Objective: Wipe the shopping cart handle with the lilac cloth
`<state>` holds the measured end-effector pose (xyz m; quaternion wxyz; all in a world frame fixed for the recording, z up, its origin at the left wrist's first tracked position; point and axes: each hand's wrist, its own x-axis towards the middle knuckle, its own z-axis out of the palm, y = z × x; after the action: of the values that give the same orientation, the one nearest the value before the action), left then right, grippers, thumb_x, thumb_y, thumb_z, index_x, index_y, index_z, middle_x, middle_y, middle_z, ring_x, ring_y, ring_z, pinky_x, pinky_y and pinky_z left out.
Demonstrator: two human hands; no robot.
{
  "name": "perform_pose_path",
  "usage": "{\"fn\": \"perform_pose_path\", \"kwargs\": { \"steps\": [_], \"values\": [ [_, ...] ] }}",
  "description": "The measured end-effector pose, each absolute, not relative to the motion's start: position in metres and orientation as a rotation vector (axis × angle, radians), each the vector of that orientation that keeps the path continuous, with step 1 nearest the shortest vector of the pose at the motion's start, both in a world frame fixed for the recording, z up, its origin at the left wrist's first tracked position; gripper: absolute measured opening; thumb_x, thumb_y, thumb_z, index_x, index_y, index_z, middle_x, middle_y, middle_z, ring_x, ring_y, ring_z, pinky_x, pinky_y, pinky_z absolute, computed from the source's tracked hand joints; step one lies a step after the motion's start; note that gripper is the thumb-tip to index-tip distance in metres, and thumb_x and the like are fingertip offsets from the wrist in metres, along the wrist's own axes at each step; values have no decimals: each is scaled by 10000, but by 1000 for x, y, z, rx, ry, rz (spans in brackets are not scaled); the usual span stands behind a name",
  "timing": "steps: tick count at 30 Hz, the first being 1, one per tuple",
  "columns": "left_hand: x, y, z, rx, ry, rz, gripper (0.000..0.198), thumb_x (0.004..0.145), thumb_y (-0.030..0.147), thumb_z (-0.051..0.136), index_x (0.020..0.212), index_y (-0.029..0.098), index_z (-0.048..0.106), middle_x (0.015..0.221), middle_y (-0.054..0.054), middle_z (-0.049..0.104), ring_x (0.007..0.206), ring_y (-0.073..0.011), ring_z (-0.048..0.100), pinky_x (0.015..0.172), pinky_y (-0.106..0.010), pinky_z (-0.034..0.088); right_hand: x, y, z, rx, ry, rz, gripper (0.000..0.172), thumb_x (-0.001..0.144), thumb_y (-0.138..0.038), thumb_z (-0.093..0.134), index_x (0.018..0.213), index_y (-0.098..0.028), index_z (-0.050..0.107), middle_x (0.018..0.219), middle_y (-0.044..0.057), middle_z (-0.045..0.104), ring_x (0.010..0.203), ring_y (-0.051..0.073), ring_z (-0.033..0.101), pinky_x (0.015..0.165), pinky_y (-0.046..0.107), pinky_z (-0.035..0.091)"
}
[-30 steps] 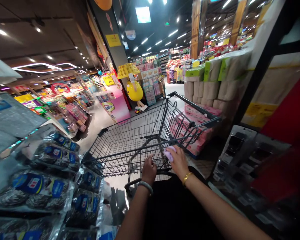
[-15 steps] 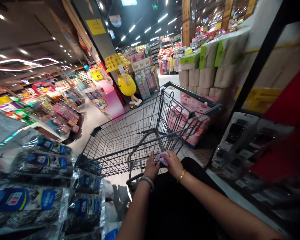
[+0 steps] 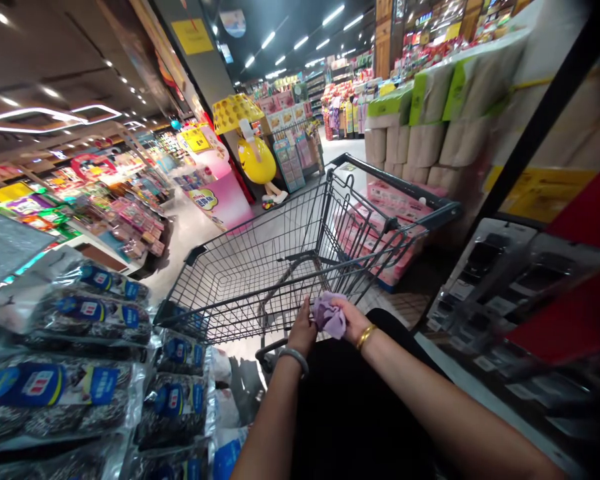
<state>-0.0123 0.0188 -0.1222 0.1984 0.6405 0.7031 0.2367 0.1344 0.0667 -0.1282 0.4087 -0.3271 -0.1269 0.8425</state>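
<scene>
A crumpled light-purple cloth is gripped in my right hand, which has a gold bracelet at the wrist. Beside it, my left hand points its fingers up and forward, and its inner side is against or very near the cloth's left edge. A grey band circles the left wrist. Just beyond both hands stands a dark wire shopping cart, turned sideways with its handle to the right. No goods show in its basket.
Plastic packs with blue labels are stacked at the lower left. Paper rolls and pink packs rise behind the cart. Hanging packaged goods line the right side. A yellow figure and a pink display stand farther back.
My right hand has drawn back slightly, and the purple cloth has opened out and shows more. The left fingers remain next to it. The view has shifted a little.
</scene>
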Motion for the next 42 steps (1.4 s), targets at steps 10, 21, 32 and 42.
{"fn": "perform_pose_path", "kwargs": {
  "steps": [10,21,32,42],
  "values": [
    [39,-21,-99,1918,1980,1005,722,871,123,465,1572,176,297,1561,-160,462,1432,-243,472,1188,-447,413,185,51,-62,-883,-303,1765,182,709,-192,675,885,-179,631,738,-4,668,599,130,598,571,238,514],
    [95,37,10,2353,1958,924,728,765,109,555,1487,138,470,1586,-171,427,1511,-309,334,1279,-551,180,213,58,-52,-1122,-1132,667,352,655,-224,630,1004,-207,678,1022,65,650,976,257,592,970,475,490],
    [117,60,27,2337,1937,577,588,768,208,570,1350,290,574,1318,-61,648,1253,-277,540,1139,-472,310,258,68,-31,-1123,-1335,385,351,711,-117,563,1032,-220,662,1072,77,613,1078,264,569,1010,477,486],
    [109,69,21,2313,1806,686,582,703,207,610,1279,289,597,1257,-30,682,1258,-251,542,1166,-471,219,283,74,-12,-1078,-1490,193,348,785,-159,607,1124,-224,656,1164,107,580,1141,277,564,1030,495,491]
  ]
}}
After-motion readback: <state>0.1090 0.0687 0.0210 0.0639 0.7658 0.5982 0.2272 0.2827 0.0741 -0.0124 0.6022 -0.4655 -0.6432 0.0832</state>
